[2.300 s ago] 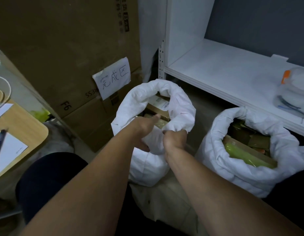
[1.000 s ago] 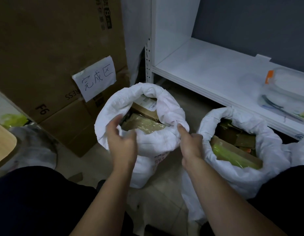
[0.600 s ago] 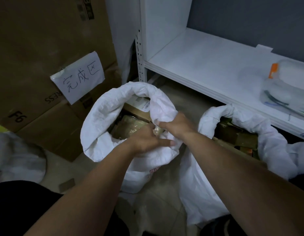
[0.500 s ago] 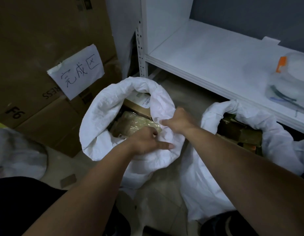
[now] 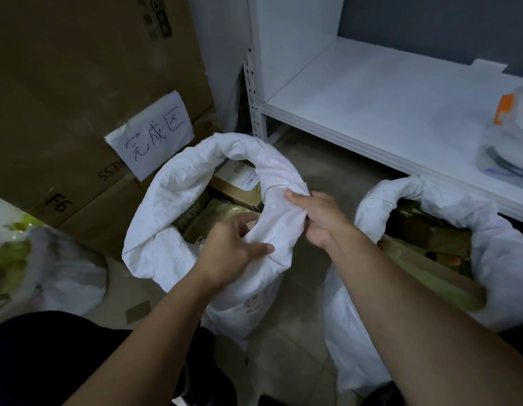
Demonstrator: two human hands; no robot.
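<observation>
Head view, sack: the white sack (image 5: 166,206) stands on the floor left of centre, near the cardboard boxes (image 5: 78,83); its rolled rim lies open over brown parcels (image 5: 234,187)
Left hand: the left hand (image 5: 231,250) pinches the near rim, fingers curled inside
Right hand: the right hand (image 5: 316,218) grips the same fold just right of it
Change: a second ago the hands held the rim apart; now they meet at its near-right part, bunching cloth
Meaning: probably the rim is being rolled or tidied section by section; the far side looks already done

left hand (image 5: 228,253), right hand (image 5: 319,218): bare | lap: dark navy garment (image 5: 49,356)
</observation>
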